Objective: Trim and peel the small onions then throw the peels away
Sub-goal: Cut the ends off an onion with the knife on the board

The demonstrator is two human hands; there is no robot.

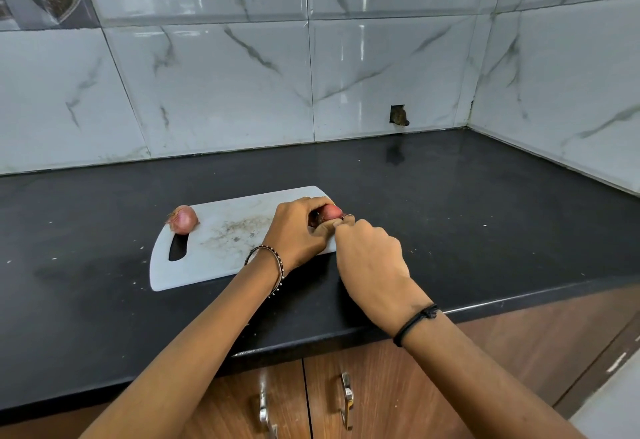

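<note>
From the head camera, the only view there is, both hands meet over the right end of the white cutting board (pixel 221 248), which lies on the black counter (pixel 450 213). The left hand (pixel 298 230) has its fingers and thumb curled round one small onion (pixel 330 211), holding it just above the board, and only a reddish strip of it shows between the fingers. The right hand (pixel 370 258) is curled too, its fingertips set against the near end of that onion. Whether they pinch a flap of skin or hold a small blade I cannot tell, since the back of the hand hides it.

The second onion (pixel 183 218) sits alone at the far left end of the board, beside the handle slot, well apart from the hands. Its papery skin and wispy tip are still on, so it looks untouched.

My judgement is that the task is at an early stage: the first onion is being worked, neither onion is plainly finished, and I see no loose peels on the board (only a brownish scuffed patch in its middle). What remains is finishing this onion, doing the second and binning the peels; no bin is in view
</note>
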